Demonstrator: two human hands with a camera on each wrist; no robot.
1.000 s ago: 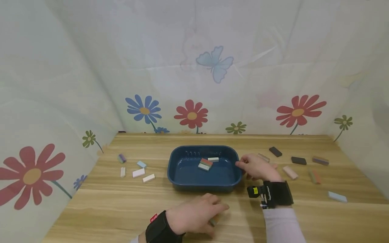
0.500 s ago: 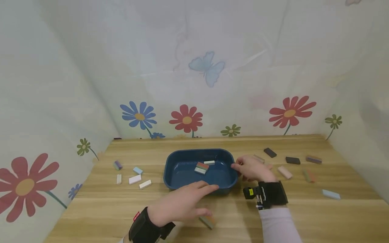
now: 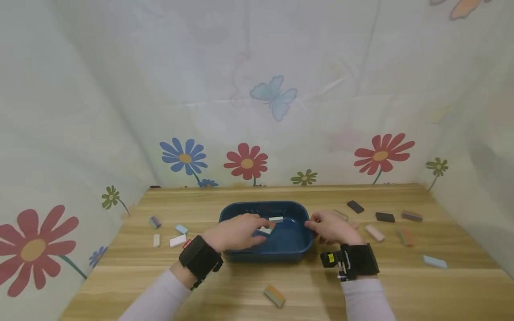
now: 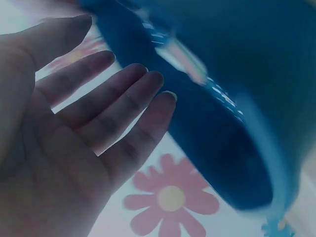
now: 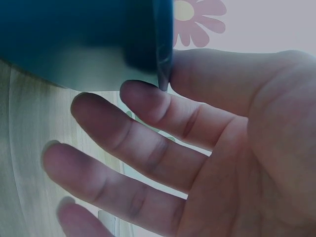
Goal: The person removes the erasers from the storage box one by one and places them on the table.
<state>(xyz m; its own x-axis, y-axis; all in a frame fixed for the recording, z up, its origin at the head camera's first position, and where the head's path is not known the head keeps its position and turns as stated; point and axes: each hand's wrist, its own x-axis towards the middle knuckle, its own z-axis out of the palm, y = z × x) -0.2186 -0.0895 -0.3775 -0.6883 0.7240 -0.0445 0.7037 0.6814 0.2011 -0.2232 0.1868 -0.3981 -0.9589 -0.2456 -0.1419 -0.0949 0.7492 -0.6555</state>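
Observation:
A dark blue plastic tray [image 3: 267, 257] stands in the middle of the wooden table. My right hand [image 3: 334, 228] pinches its right rim; in the right wrist view the thumb [image 5: 212, 74] lies against one side of the rim and a finger is curled under it. My left hand [image 3: 237, 232] hovers over the tray's left part, holding nothing, its fingers [image 4: 123, 108] extended in the left wrist view. Inside the tray lie a white block [image 3: 276, 219] and, partly hidden by the left fingers, a pale block [image 3: 264, 230] beside an orange-and-green one.
An orange-and-green block [image 3: 275, 296] lies in front of the tray. Several small blocks, such as a white one [image 3: 178, 240], lie on the left. To the right are black blocks [image 3: 385, 217], a pink block [image 3: 374, 232] and a light blue block [image 3: 435, 261]. A flowered curtain [image 3: 265, 133] rises behind.
My left hand has moved from the orange-and-green block near the front edge up and forward over the tray, uncovering that block. The right hand keeps its pinch on the rim. The head view has shifted slightly.

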